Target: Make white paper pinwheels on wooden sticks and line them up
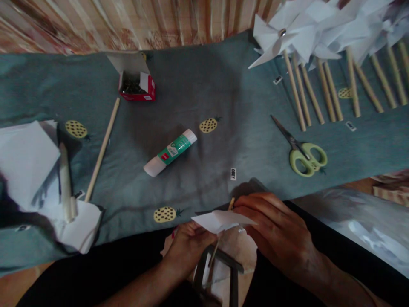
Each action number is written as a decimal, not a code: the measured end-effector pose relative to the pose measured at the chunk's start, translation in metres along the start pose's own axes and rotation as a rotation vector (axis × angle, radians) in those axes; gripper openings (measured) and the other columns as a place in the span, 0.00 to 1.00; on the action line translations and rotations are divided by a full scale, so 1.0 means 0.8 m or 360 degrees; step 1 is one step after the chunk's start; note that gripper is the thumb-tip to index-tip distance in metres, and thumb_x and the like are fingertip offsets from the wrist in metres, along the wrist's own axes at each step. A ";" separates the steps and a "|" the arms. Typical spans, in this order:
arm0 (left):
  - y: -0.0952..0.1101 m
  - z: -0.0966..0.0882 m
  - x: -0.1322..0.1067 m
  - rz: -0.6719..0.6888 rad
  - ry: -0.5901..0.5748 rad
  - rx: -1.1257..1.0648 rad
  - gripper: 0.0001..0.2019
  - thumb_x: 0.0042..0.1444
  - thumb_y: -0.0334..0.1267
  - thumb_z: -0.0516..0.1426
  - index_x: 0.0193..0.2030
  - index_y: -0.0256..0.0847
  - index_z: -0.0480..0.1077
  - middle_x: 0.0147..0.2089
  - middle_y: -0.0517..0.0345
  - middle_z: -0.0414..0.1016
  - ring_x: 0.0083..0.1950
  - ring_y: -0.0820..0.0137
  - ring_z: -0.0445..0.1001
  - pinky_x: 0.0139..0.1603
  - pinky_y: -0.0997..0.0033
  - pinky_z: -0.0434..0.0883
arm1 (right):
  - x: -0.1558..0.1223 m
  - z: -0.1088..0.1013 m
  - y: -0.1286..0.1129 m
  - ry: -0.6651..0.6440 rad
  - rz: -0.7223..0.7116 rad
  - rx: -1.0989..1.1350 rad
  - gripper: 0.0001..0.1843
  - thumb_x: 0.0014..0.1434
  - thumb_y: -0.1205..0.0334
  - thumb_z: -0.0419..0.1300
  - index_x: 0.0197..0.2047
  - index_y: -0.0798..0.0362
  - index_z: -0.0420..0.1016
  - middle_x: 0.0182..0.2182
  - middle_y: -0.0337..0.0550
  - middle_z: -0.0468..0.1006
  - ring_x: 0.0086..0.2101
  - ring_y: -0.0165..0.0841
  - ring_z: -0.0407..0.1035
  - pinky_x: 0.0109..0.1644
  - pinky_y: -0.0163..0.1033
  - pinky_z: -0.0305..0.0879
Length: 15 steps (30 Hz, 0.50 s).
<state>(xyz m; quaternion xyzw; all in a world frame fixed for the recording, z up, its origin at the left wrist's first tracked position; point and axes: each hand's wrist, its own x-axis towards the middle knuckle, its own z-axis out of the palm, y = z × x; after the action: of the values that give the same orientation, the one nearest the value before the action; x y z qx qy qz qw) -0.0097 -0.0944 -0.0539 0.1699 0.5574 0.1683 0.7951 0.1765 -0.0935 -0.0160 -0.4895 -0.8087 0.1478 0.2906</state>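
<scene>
Hands (191, 242) pinching white paper (217, 220) from both sides; glue stick (172, 151) on cloth (179, 106) beyond.

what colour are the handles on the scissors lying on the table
Light yellowish green handles, best seen in the head view.

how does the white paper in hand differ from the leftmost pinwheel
The white paper piece sits between the left hand and right hand, seen nearly edge-on; the leftmost white paper pinwheel lies unheld, blades spread. The pinwheel shows a shiny pin; the paper piece shows none. Both are white.
</scene>
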 end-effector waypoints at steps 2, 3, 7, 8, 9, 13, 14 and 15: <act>0.000 0.001 -0.001 0.0018 -0.0022 -0.0011 0.13 0.34 0.43 0.70 0.28 0.39 0.80 0.33 0.55 0.82 0.39 0.61 0.79 0.49 0.63 0.72 | 0.001 -0.001 0.000 0.0002 -0.0013 -0.0024 0.10 0.62 0.73 0.53 0.43 0.58 0.74 0.36 0.50 0.81 0.39 0.36 0.76 0.43 0.41 0.76; 0.000 0.001 -0.001 0.0027 -0.0032 -0.0023 0.12 0.35 0.42 0.70 0.28 0.39 0.80 0.34 0.55 0.82 0.39 0.61 0.79 0.49 0.64 0.72 | 0.002 -0.001 -0.001 0.0005 -0.0014 -0.0029 0.09 0.62 0.73 0.53 0.42 0.59 0.74 0.35 0.51 0.81 0.39 0.36 0.76 0.43 0.41 0.76; -0.007 -0.001 0.000 0.0069 -0.0045 -0.0059 0.11 0.37 0.38 0.69 0.30 0.39 0.80 0.35 0.56 0.83 0.40 0.64 0.79 0.48 0.68 0.71 | 0.003 -0.003 -0.001 0.0012 -0.0011 -0.0008 0.09 0.61 0.73 0.54 0.42 0.58 0.75 0.36 0.51 0.81 0.39 0.36 0.76 0.43 0.42 0.76; -0.009 -0.002 0.001 0.0070 -0.0053 -0.0065 0.11 0.37 0.37 0.69 0.31 0.40 0.81 0.35 0.56 0.82 0.39 0.65 0.79 0.48 0.69 0.71 | 0.003 -0.003 -0.001 0.0018 -0.0004 -0.0004 0.10 0.61 0.73 0.54 0.42 0.57 0.75 0.36 0.50 0.81 0.39 0.36 0.75 0.43 0.42 0.76; -0.011 -0.003 0.002 0.0071 -0.0068 -0.0072 0.10 0.38 0.37 0.69 0.31 0.40 0.81 0.34 0.57 0.82 0.39 0.65 0.79 0.48 0.69 0.71 | 0.003 -0.003 -0.001 0.0026 0.0003 -0.0005 0.10 0.61 0.73 0.54 0.42 0.56 0.75 0.37 0.49 0.81 0.40 0.36 0.75 0.43 0.41 0.76; -0.014 -0.005 0.003 0.0065 -0.0108 -0.0073 0.09 0.41 0.39 0.68 0.31 0.40 0.81 0.33 0.56 0.82 0.39 0.64 0.79 0.49 0.67 0.71 | 0.001 -0.001 0.001 0.0040 0.0030 -0.0003 0.09 0.61 0.73 0.55 0.39 0.56 0.76 0.36 0.49 0.81 0.39 0.35 0.75 0.43 0.41 0.76; -0.013 -0.005 0.003 0.0064 -0.0100 -0.0068 0.09 0.40 0.39 0.68 0.31 0.39 0.80 0.33 0.56 0.82 0.39 0.64 0.79 0.49 0.66 0.71 | 0.000 -0.001 0.001 0.0039 0.0027 0.0002 0.08 0.61 0.73 0.55 0.39 0.56 0.75 0.36 0.49 0.81 0.39 0.35 0.75 0.43 0.41 0.76; -0.012 -0.006 0.003 0.0066 -0.0089 -0.0066 0.10 0.40 0.39 0.68 0.30 0.39 0.80 0.33 0.56 0.82 0.39 0.64 0.79 0.49 0.66 0.72 | -0.001 0.000 0.001 0.0038 0.0021 0.0003 0.08 0.61 0.73 0.56 0.38 0.57 0.75 0.37 0.50 0.81 0.39 0.35 0.75 0.43 0.41 0.76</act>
<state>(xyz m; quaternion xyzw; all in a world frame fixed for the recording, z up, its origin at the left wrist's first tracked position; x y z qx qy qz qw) -0.0125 -0.1016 -0.0615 0.1697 0.5276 0.1914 0.8101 0.1776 -0.0933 -0.0164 -0.4964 -0.8017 0.1446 0.2998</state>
